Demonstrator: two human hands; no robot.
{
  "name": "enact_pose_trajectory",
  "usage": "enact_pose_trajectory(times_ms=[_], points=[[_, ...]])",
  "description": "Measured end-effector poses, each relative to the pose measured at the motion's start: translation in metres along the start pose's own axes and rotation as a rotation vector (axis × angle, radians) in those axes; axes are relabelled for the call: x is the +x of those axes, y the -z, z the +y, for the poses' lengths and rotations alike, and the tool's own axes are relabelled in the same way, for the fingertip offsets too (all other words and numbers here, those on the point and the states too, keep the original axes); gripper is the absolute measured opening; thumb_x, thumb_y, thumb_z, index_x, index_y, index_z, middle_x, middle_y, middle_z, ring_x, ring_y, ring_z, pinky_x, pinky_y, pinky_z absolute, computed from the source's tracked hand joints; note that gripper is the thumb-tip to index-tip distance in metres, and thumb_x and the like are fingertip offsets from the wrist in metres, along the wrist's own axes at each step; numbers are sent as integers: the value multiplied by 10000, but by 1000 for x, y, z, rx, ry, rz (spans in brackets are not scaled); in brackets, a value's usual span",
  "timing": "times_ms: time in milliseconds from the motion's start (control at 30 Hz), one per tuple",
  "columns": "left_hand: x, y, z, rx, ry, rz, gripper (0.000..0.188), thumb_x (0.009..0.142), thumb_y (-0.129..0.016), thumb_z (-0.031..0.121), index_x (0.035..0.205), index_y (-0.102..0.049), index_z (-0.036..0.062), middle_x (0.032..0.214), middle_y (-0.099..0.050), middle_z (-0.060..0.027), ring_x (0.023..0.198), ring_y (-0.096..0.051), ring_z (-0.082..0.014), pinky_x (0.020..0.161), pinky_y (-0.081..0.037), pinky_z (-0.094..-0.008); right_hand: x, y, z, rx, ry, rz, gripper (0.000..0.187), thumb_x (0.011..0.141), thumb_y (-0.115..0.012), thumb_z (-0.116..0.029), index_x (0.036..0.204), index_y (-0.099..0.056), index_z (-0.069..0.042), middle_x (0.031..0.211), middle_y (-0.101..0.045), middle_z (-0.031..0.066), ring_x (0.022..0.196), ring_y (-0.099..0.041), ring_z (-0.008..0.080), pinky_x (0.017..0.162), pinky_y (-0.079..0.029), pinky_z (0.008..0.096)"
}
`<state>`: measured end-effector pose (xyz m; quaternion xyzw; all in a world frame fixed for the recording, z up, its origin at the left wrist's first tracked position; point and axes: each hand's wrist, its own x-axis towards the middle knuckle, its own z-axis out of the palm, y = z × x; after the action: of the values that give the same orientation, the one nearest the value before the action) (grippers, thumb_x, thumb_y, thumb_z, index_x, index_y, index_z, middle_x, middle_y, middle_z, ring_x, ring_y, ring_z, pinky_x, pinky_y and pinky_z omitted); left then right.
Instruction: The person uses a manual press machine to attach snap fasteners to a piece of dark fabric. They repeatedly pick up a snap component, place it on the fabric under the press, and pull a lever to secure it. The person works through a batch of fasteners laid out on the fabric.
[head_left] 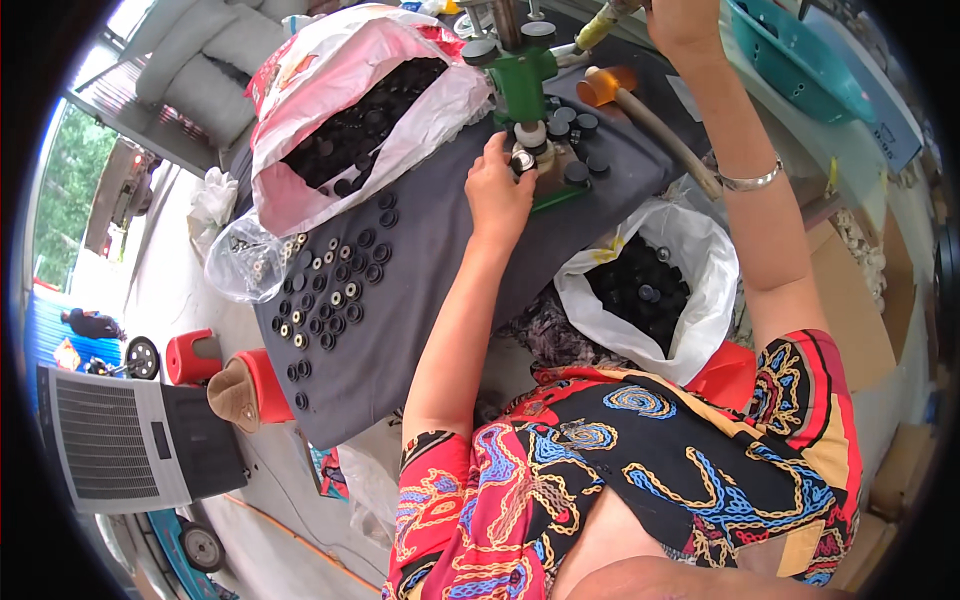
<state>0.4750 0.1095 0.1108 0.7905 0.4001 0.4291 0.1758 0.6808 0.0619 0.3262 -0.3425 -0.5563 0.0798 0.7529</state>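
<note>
My left hand (497, 197) is at the base of a green hand press (522, 88). Its thumb and fingers close around a small round part with a pale metallic face (523, 160), just beside the white tip of the press ram (531, 134). At the top edge, my right hand (686, 28) grips the end of the press lever (598, 28); its fingers are partly cut off by the picture's edge. Several black round caps (577, 172) lie around the press base. Black rings, some with pale centres (352, 290), are spread over the dark cloth (420, 300) to my left.
A large white-and-pink sack (285, 110) of black parts stands left of the press. Nearer me, a white bag (715, 262) holds more black pieces. A wooden-handled mallet (665, 140) with an orange head lies right of the press, and a teal basket (800, 65) stands farther right.
</note>
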Motion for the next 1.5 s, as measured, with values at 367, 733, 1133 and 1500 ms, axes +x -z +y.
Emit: enact_pose_trajectory(times_ms=[367,733,1133,1500], points=[[18,-28,0,-70,48,33,701,692,-809,104,1308,-486,19,1029,-706,-160,964,-649,-348,861,-483,-440,-27,-1,-20,20,-89,38,264,937,-457,-179,726,-541,-45,584,-534,71,492,-552,163,469,-441,276],[1,-11,-5,-40,-77,152,661,683,-756,85,1296,-519,18,1046,-707,-172,933,-666,-366,833,-513,-455,-175,37,25,17,307,-129,158,933,-440,-35,810,-527,13,749,-584,162,715,-569,263,842,-493,480],[-120,162,-89,581,-2,208,270,753,-675,90,1015,-693,32,1066,-692,-118,990,-618,-308,843,-456,-437,-113,40,2,-114,198,-171,172,945,-459,-57,815,-523,34,749,-540,138,702,-539,231,872,-493,448],[-160,193,-99,657,92,55,207,778,-654,93,979,-682,52,993,-665,-118,923,-610,-322,780,-480,-448,-9,41,17,125,-123,-118,135,987,-453,-44,940,-546,40,784,-524,98,782,-558,211,853,-495,337]])
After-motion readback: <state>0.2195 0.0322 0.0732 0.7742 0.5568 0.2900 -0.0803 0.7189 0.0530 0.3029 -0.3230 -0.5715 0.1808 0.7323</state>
